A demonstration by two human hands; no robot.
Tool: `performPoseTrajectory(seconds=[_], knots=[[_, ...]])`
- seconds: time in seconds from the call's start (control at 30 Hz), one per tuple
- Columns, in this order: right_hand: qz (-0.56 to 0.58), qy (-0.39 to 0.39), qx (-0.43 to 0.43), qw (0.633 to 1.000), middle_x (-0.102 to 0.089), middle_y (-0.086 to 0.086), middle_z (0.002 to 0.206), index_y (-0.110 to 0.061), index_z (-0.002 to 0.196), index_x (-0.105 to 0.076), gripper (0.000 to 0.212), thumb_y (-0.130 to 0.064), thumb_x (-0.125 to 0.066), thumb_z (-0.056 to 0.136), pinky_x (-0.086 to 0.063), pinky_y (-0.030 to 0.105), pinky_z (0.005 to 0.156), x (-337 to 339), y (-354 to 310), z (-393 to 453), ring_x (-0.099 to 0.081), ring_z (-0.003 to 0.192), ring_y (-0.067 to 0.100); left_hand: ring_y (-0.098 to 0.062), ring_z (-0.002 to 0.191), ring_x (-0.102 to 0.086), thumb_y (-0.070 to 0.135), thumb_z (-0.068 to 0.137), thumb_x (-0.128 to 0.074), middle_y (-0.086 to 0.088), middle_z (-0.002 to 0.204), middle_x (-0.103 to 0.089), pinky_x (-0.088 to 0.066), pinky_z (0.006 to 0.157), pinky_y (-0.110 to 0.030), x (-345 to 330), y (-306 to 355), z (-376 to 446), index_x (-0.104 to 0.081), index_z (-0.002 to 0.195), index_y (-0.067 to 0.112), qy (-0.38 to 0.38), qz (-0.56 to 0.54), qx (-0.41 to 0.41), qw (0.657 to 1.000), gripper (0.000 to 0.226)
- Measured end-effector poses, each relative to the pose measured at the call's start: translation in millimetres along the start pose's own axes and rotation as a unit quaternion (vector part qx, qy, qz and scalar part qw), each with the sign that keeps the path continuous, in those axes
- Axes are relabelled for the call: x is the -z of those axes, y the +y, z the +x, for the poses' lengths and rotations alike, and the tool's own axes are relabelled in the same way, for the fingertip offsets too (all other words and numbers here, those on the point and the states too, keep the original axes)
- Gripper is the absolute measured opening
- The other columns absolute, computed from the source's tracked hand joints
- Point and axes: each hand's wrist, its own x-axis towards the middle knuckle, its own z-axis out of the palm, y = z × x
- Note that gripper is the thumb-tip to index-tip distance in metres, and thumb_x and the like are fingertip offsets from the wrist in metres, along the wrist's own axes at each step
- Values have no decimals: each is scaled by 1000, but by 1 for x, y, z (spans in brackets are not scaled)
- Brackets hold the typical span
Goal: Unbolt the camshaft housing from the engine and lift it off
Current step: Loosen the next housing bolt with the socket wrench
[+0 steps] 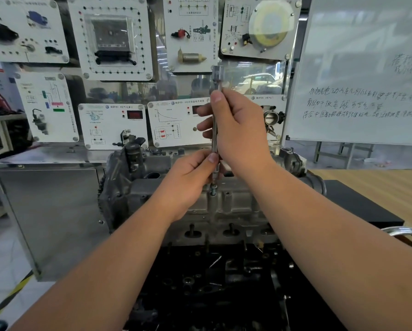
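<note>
the camshaft housing (226,201) sits on top of the engine (219,271), a grey cast block in the middle of my view, above the darker, oily lower part of the engine that runs down toward the bottom edge. at the housing's near top edge a bolt (213,189) stands partly out of its hole, its threads showing under the head.

a long thin extension bar (214,130) stands nearly upright right over that bolt, its lower end down at the bolt head and a thicker socket-like end (217,74) at the top. my right hand (238,130) is wrapped round the upper part of the bar, thumb lying up along it and fingers curled round from the far side. my left hand (190,177) holds the bar low down, thumb tip pressed on the shaft and fingers curled round just above the bolt. both forearms reach in from the bottom corners.

behind the engine stands a metal display stand (49,211) carrying white training panels (111,37) with mounted car parts, wiring diagrams and small red readouts. a whiteboard (367,72) with handwritten lines stands at the right, next to the panels. to the right of the engine there is a wooden tabletop (376,185) with a black mat (357,206) on it, and a shiny metal ring (407,231) at the right edge, which i cannot identify.
</note>
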Motion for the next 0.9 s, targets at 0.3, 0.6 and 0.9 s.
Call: performPoseTrajectory(seconds=[0.3, 0.6, 0.9], knots=[[-10, 23, 8, 1000, -73, -3, 81, -18, 119, -53, 25, -36, -54, 102, -52, 29, 55, -2, 9, -4, -66, 54, 13, -16, 76, -64, 35, 90, -64, 0, 81, -71, -53, 74, -31, -3, 3, 0, -74, 83, 30, 14, -6, -16, 1000, 12], [10, -37, -29, 999, -71, -2, 77, -29, 95, -61, 24, -29, -42, 109, -51, 35, 51, -4, 5, -3, -65, 54, 17, 1, 75, -67, 29, 107, -42, 13, 74, -72, -57, 77, -21, 1, 3, -1, -69, 108, 24, -26, -31, -8, 999, 27], [-53, 30, 32, 998, -69, 0, 81, -21, 111, -57, 16, -34, -57, 101, -57, 39, 59, -4, 15, -6, -69, 62, 13, -19, 70, -56, 46, 77, -73, 6, 71, -66, -47, 71, -40, -2, 3, -1, -68, 73, 39, 25, 7, -31, 999, 9]])
